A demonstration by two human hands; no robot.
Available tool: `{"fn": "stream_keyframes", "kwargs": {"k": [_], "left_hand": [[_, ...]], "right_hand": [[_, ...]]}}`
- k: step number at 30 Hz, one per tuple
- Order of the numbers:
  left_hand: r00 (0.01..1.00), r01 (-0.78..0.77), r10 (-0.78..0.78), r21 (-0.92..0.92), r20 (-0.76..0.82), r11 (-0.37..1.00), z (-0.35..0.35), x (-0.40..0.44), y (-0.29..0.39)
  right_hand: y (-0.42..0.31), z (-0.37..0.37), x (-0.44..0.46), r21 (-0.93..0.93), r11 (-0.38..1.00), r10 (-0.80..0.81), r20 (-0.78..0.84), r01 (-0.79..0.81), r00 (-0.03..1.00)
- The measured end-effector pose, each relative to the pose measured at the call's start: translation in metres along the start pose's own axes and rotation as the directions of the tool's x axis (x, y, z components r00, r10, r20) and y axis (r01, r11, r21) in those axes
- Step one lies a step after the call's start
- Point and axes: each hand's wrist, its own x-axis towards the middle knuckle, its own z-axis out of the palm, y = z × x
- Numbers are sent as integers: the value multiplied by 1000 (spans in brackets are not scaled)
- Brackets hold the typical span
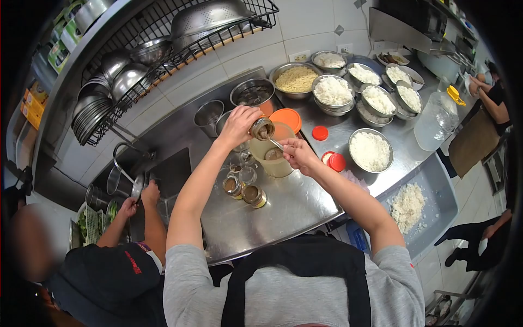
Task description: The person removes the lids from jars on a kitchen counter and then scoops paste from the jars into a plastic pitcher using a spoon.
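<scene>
Glass jar, one, is tipped in the left hand, its mouth over a translucent plastic container on the metal surface; the left hand is closed around it.

At the far left, one person has two hands at a sink, beneath one curved faucet. Above, a black wire rack on the tiled wall carries several metal bowls and one large colander.

On the surface, one steel pot stands left of a wider pan with dark contents. Nearer, two open jars of brown paste stand side by side, near some clear glassware too crowded to count. One orange lid lies behind the container. The right hand pinches one spoon, its tip at the tilted mouth.

Next come one bowl of noodles, one flat red lid and one small red-topped tub. Seven bowls of white rice show, several resting on other bowls. Right of them are one clear jug with a yellow cap and, lower, one gray bin holding a pale mass. Two more people show at the far right, over a tiled floor.
</scene>
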Motion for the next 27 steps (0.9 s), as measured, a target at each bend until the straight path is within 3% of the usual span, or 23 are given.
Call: {"fn": "stream_keyframes", "kwargs": {"k": [3,7,8,9,10,11,13,14,16,17,18,19,21,25,26,27], "left_hand": [[999,-11,12,29,-50,1000,-1,-3,1],[999,-5,10,106,-47,994,-3,-7,1],[999,12,-6,137,-47,991,-4,-8,1],[999,14,-8,132,-50,991,-3,-9,-1],[998,38,-31,164,-47,986,-3,-9,-3],[998,60,-52,196,-45,979,-3,-10,-6],[995,86,-71,227,-74,970,-10,-7,-3],[994,92,-76,220,-84,971,-16,-4,1],[998,59,-53,192,-38,980,-25,5,7],[999,29,-21,183,-45,983,-24,9,8],[998,58,-49,196,-49,979,-20,11,13],[997,74,-68,205,-35,976,-14,8,8],[995,77,-63,207,-76,975,-3,1,3],[995,95,-95,182,-11,979,-13,6,15],[997,78,-73,206,-30,975,-10,5,12],[995,98,-100,176,4,980,-15,7,16]], "right_hand": [[1,-8,-4,55,998,3,37,-5,999],[0,-22,-10,-131,986,-100,53,107,994],[6,-32,-4,-256,928,-256,88,270,963],[2,-30,-8,-370,829,-397,139,420,907],[-3,-34,-18,-582,695,-433,129,422,892],[-6,-35,-27,-586,695,-433,123,417,893],[-12,-31,-43,-929,222,-520,145,297,841],[-10,-29,-48,-956,167,-504,128,242,854],[8,-41,-40,-942,93,-574,213,322,790],[5,-37,-44,-978,54,-509,148,203,848],[10,-43,-39,-958,-52,-561,262,282,785],[16,-41,-32,-963,-136,-520,269,232,811],[1,-29,-45,-964,-150,-524,268,222,809],[-2,-22,-44,-949,-188,-518,316,254,795],[-3,-23,-43,-940,-170,-603,336,295,724],[-4,-23,-42,-947,-171,-608,318,271,728]]}}
